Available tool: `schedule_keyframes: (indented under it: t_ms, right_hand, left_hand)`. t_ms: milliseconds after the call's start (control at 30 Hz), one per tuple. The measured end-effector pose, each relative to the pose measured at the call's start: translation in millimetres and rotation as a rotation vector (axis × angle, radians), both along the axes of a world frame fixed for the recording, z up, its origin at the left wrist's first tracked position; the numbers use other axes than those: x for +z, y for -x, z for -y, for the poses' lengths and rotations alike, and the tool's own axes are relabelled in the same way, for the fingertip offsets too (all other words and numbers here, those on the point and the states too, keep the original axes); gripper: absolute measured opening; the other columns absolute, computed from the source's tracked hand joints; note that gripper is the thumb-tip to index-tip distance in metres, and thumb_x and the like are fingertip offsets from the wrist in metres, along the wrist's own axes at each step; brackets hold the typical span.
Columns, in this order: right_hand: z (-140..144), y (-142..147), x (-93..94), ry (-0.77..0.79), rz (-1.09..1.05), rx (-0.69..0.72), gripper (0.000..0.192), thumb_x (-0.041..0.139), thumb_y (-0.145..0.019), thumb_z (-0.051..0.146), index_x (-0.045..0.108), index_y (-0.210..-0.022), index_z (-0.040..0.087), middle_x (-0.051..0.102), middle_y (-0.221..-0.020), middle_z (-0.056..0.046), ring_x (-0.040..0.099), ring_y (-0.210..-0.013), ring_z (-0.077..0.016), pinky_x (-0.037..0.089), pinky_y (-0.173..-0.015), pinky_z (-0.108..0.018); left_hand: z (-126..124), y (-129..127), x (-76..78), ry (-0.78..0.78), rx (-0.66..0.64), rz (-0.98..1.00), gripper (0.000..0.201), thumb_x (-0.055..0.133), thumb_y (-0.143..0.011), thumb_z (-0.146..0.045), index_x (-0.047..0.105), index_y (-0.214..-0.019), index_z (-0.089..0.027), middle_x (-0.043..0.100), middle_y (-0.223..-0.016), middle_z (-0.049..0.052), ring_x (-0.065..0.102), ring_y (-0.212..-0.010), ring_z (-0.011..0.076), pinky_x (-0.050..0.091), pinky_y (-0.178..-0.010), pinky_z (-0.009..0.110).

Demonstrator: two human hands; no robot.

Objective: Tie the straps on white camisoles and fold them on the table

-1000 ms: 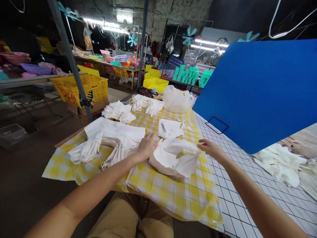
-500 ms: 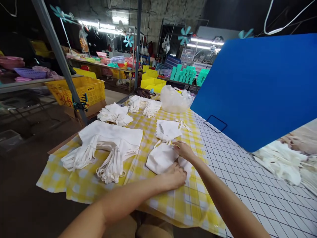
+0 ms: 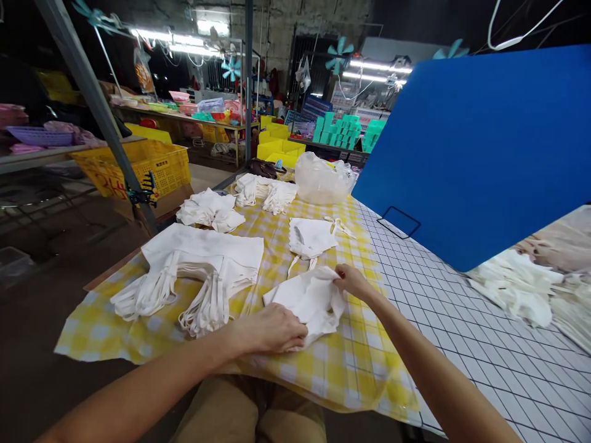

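A white cloth piece with thin straps (image 3: 311, 298) lies crumpled on the yellow checked tablecloth (image 3: 318, 375) in front of me. My right hand (image 3: 354, 282) pinches its far right edge, lifting it slightly. My left hand (image 3: 281, 329) is closed on its near left edge, fingers curled under and partly hidden. Just beyond the cloth's straps lies a second white piece (image 3: 314, 237) with scalloped edge and loose strings. To the left sits a thick stack of white strapped pieces (image 3: 203, 249), their straps hanging toward me.
Further back are two more white piles (image 3: 210, 209) and a clear plastic bag (image 3: 323, 178). A large blue board (image 3: 489, 154) rises at the right above a white gridded surface (image 3: 443, 320). At the left stand a metal post (image 3: 99, 111) and a yellow crate (image 3: 168, 166).
My left hand has moved left along the near side of the cloth piece. My right hand has moved slightly right, and the cloth is now spread and creased between both hands.
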State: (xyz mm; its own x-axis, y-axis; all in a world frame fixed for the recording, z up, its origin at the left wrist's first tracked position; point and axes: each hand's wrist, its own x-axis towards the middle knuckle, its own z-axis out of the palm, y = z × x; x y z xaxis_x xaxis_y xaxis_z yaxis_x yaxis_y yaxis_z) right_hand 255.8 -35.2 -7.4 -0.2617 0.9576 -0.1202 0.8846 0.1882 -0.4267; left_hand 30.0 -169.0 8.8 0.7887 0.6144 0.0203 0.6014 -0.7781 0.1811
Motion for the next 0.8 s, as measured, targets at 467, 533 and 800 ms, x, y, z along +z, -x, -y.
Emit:
schedule_keyframes:
  t_ms: [467,533,800]
  right_hand:
    - [40,-37,77.6,0.159,-0.445,-0.184,0.015,0.054,-0.052,0.019,0.041,-0.059,0.019,0.037,-0.055,0.006,0.030,-0.051,-0.0077,0.021,-0.045,-0.020]
    - [45,-42,86.3,0.231,-0.513,-0.128,0.023,0.061,-0.054,0.022,0.039,-0.058,0.019,0.036,-0.056,0.006,0.029,-0.051,-0.0067,0.022,-0.044,-0.020]
    - [79,-59,141.9,0.237,-0.923,-0.311,0.033,0.077,-0.054,0.033,0.047,-0.058,0.018,0.044,-0.057,0.003,0.033,-0.047,-0.0058,0.030,-0.039,-0.021]
  left_hand:
    - [-43,84,58.6,-0.273,0.282,0.096,0.020,0.047,-0.085,-0.023,0.060,-0.071,-0.017,0.061,-0.083,0.007,0.055,-0.087,0.0195,0.036,-0.087,0.035]
    - [-47,88,72.0,-0.176,0.277,0.167,0.021,0.047,-0.084,-0.025,0.060,-0.070,-0.017,0.062,-0.083,0.006,0.055,-0.088,0.0193,0.036,-0.087,0.033]
    - [-30,107,135.5,0.400,0.281,0.674,0.029,0.055,-0.071,-0.042,0.067,-0.081,-0.017,0.064,-0.080,0.002,0.055,-0.076,0.0177,0.043,-0.068,0.022]
